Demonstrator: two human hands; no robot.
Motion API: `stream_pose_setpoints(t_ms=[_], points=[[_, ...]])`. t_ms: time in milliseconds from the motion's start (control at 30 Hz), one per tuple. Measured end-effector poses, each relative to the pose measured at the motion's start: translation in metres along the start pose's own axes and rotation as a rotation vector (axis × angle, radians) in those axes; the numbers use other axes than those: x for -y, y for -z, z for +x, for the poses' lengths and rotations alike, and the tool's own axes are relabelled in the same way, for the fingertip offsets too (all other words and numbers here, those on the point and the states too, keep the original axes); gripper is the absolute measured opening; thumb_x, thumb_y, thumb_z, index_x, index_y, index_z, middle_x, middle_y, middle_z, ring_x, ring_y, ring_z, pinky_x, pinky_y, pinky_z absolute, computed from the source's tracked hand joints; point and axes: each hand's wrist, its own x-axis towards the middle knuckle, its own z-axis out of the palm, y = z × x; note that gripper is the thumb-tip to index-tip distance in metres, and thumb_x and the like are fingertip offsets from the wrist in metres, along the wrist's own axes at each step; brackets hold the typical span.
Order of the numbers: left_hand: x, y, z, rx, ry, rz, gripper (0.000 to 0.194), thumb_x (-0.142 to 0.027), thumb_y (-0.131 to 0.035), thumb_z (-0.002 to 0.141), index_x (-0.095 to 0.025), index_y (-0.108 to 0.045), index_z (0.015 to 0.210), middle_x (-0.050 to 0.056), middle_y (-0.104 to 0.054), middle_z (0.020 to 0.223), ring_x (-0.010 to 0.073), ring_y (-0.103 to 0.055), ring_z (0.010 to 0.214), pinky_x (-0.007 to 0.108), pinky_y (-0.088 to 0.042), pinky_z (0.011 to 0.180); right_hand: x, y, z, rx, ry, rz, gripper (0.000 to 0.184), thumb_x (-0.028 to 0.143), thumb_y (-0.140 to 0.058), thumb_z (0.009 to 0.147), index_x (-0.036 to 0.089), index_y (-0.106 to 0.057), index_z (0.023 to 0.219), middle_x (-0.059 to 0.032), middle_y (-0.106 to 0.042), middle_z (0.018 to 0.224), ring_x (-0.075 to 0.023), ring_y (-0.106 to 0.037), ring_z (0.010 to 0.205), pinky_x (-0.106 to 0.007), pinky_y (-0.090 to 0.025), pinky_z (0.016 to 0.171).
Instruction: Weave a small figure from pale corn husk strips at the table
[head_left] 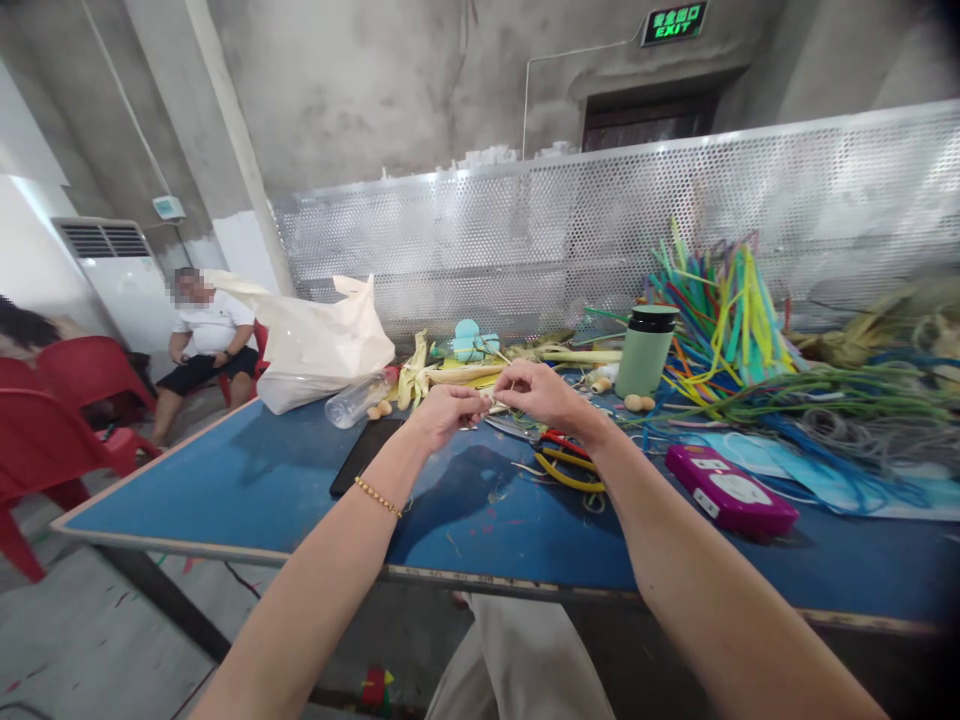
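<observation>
Over the middle of the blue table [225,490], my left hand [446,415] and my right hand [541,392] are close together, both with fingers pinched. Between their fingertips is something small and pale, too small to name. A gold bead bracelet [379,497] circles my left wrist. Just beyond my hands lie pale husk-like strips [414,375]. Under my right forearm are tools with yellow handles [568,472] and red ones, partly hidden by the arm. A black phone-like slab [366,456] rests left of my left hand.
A white plastic bag [322,345] and a clear bottle [358,400] stand at the left. On the right are a green tumbler [645,355], colourful strips [739,320], a purple device [729,490] and blue masks [817,470]. A person [214,325] sits beyond red chairs [52,430].
</observation>
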Motion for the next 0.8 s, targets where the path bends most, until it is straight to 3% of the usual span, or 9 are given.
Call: stream_pose_setpoints(t_ms=[367, 600, 800], points=[[0.004, -0.002, -0.002, -0.001, 0.015, 0.117, 0.022, -0.026, -0.083, 0.054, -0.011, -0.067, 0.058, 0.002, -0.058, 0.057, 0.0088, -0.048, 0.053, 0.027, -0.032, 0.056, 0.004, 0.004, -0.002, 0.123, -0.011, -0.033, 0.009, 0.018, -0.064, 0.071, 0.017, -0.072, 0.067, -0.0003, -0.063, 0.064, -0.0138, -0.054, 0.065, -0.026, -0.038, 0.062], [0.006, -0.002, -0.001, -0.008, -0.027, 0.229, 0.024, -0.028, -0.082, 0.054, -0.012, -0.064, 0.054, 0.003, -0.057, 0.054, 0.009, -0.045, 0.051, 0.027, -0.031, 0.054, 0.003, -0.002, -0.002, 0.104, -0.013, -0.161, 0.01, 0.017, -0.066, 0.072, 0.016, -0.073, 0.065, -0.0005, -0.064, 0.061, -0.0128, -0.054, 0.06, -0.025, -0.035, 0.059], [0.006, -0.001, 0.0, -0.001, -0.003, 0.215, 0.017, -0.023, -0.079, 0.055, -0.011, -0.066, 0.055, 0.003, -0.058, 0.054, 0.0087, -0.046, 0.051, 0.026, -0.032, 0.054, 0.008, -0.002, -0.002, 0.064, 0.017, -0.145, 0.009, 0.019, -0.068, 0.072, 0.017, -0.072, 0.064, -0.001, -0.066, 0.064, -0.0126, -0.055, 0.063, -0.024, -0.037, 0.061]])
